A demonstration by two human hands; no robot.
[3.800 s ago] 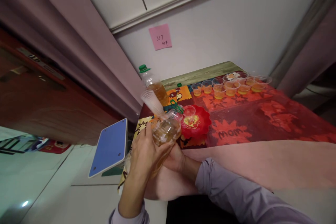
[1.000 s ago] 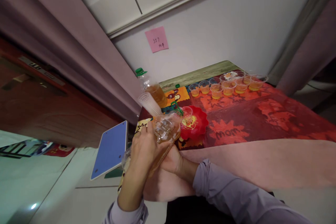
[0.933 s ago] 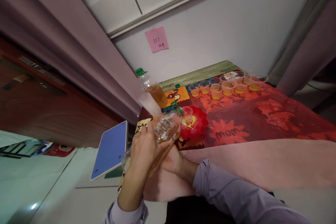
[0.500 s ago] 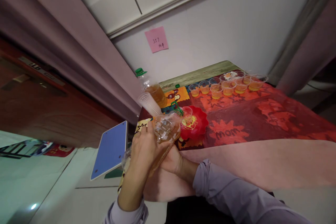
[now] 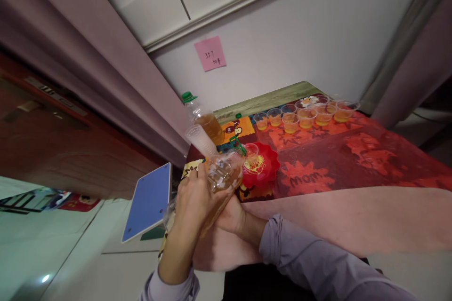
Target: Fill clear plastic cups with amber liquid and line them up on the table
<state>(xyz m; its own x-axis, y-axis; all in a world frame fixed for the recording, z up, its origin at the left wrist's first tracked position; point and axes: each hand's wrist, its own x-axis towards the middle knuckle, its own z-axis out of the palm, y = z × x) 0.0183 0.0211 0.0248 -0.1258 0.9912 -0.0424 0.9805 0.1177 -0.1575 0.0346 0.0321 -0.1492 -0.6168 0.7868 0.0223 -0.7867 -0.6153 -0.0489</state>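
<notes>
A large clear plastic bottle [image 5: 223, 174] of amber liquid lies tilted between my hands, its neck toward a clear plastic cup [image 5: 252, 153]. My left hand [image 5: 193, 196] grips the bottle from above and the left. Under its side my right hand [image 5: 230, 214] supports it, fingers partly hidden. A green handle ring [image 5: 237, 145] shows near the neck. The cup stands in a red scalloped plate [image 5: 269, 179] and appears to hold a little liquid. Whether liquid is flowing from the mouth I cannot make out.
Behind the bottle stand a stack of clear cups [image 5: 201, 140] and a second, green-capped bottle [image 5: 208, 124]. A loose green cap [image 5: 238, 115] lies beyond. Several filled cups [image 5: 306, 117] are grouped at the table's back right. A blue board [image 5: 148, 202] is at the left.
</notes>
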